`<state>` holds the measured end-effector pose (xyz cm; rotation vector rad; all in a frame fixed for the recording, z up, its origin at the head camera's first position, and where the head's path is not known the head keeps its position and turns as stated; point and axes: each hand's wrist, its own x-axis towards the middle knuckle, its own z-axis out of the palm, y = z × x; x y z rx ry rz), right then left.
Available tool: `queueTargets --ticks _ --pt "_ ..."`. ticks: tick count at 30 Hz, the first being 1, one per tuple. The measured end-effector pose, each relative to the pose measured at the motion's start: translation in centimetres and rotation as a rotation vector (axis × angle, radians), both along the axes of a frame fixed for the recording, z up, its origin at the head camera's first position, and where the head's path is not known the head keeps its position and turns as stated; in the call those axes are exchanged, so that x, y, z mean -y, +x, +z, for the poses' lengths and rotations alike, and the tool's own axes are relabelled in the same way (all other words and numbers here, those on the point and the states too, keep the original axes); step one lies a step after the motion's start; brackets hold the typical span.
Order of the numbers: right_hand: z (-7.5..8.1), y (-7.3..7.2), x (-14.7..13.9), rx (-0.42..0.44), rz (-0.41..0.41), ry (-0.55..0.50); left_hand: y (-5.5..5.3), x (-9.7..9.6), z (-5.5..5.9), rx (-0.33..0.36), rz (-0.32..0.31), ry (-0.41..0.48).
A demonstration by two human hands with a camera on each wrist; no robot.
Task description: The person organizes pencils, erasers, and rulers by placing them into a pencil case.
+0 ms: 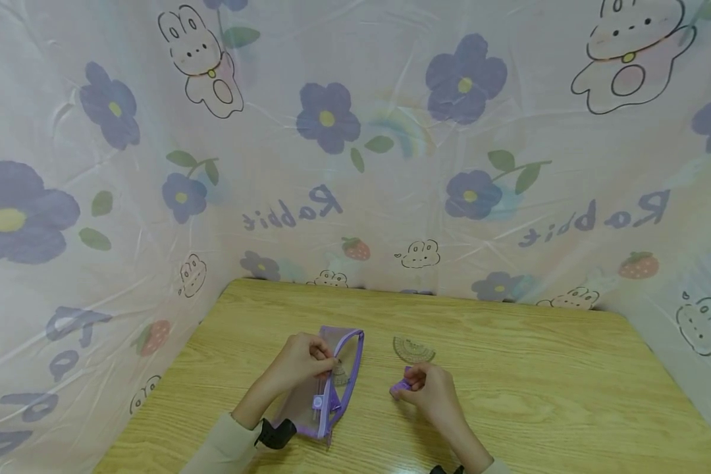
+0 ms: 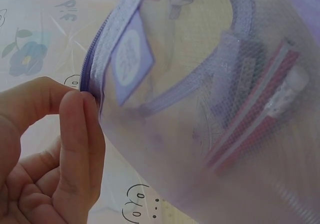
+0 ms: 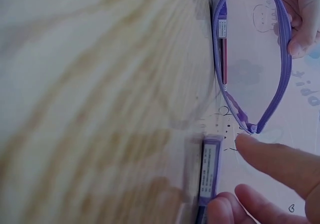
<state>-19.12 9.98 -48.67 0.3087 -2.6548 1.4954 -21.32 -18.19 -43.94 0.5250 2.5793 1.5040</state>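
Nearest the camera, at lower left, a pale sleeve (image 1: pixel 220 447) leads to the left hand (image 1: pixel 302 360), thumb and fingertips pinching the zip edge (image 2: pixel 91 59) of a mesh pouch (image 1: pixel 296 403), lower centre; it looks light and floppy, best held there. Rightward, below a thin protractor (image 1: pixel 413 350), the right hand (image 1: pixel 437 392) pinches a purple block (image 1: pixel 399 390), probably light, firm, best gripped by its sides.

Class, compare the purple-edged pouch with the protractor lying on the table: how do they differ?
The pouch is larger; the protractor is smaller. The pouch is an unzipped mesh bag; the protractor is a half-round plate. The left hand pinches the pouch by its edge; the protractor lies flat, unheld. Both are see-through.
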Motion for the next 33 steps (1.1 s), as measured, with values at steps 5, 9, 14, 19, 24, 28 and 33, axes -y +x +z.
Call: queueTargets --ticks 5,9,14,19,24,28,33 --pt "-0.09 0.07 0.07 -0.036 -0.014 0.014 0.02 0.01 0.09 0.006 0.002 0.001" --pt "-0.13 0.07 0.12 -0.042 -0.037 0.011 0.05 -0.03 0.15 0.016 0.004 0.013" --pt "0.0 0.07 0.02 0.0 -0.053 0.004 0.1 -0.05 0.19 0.029 0.003 0.024" --pt "0.18 0.13 -0.04 -0.003 -0.061 0.024 0.16 -0.12 0.29 0.04 0.004 0.029" --pt "0.13 0.18 -0.1 -0.019 -0.054 0.058 0.18 -0.18 0.33 0.04 0.003 0.036" --pt "0.04 0.14 -0.07 -0.013 -0.048 0.073 0.12 -0.17 0.22 0.039 -0.004 0.047" --pt "0.04 0.06 -0.04 -0.01 -0.044 0.089 0.12 -0.12 0.12 0.039 -0.008 0.054"
